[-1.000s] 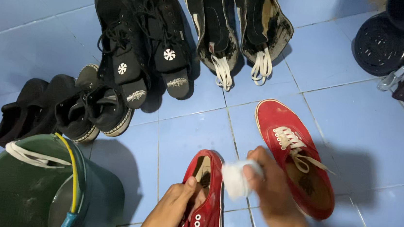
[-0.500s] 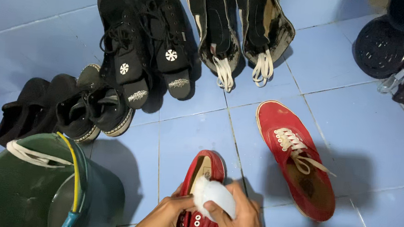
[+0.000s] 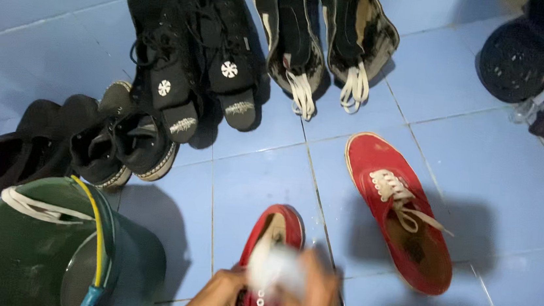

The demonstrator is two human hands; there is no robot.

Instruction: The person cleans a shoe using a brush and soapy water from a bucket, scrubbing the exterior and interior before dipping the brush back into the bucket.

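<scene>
hands low at the frame's bottom edge, blurred: left hand (image 3: 216,302) gripping the side of a red shoe (image 3: 272,238), right hand (image 3: 318,301) closed on a white cloth wad (image 3: 273,268) pressed onto that shoe's top. second red shoe with white laces (image 3: 400,213) just right of the hands on the blue tiled floor (image 3: 481,165). green bucket (image 3: 27,256) left of them. black shoes (image 3: 189,54) well beyond.

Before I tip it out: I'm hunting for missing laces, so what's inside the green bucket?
On the bucket rim hangs a white lace, beside a yellow handle with a blue end. The bottom is dim; its contents can't be made out.
</scene>
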